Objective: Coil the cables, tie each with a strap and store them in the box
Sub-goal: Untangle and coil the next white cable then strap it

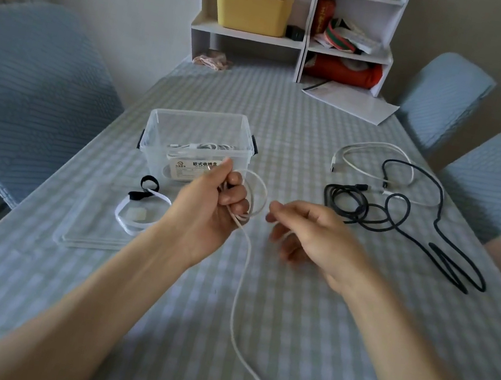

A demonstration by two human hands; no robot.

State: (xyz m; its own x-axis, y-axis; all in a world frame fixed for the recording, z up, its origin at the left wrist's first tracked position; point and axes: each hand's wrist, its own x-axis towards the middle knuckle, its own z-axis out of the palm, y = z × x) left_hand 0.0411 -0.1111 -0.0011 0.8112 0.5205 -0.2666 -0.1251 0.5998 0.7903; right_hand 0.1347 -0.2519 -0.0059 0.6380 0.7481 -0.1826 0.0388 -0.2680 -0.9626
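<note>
One white cable (244, 255), left-hand (216, 204) grip

The white cable (242, 275) gripped by the left hand (216, 204) runs off the bottom edge of the frame, its far end unseen, and the curled fingers hide where its loops cross. The right hand (308, 233), at centre, is motion-blurred, so its fingertips cannot be made out clearly. In the clear box (198, 144), the label and hazy walls obscure a bundled cable, and the label's smaller print is too small to read.
</note>
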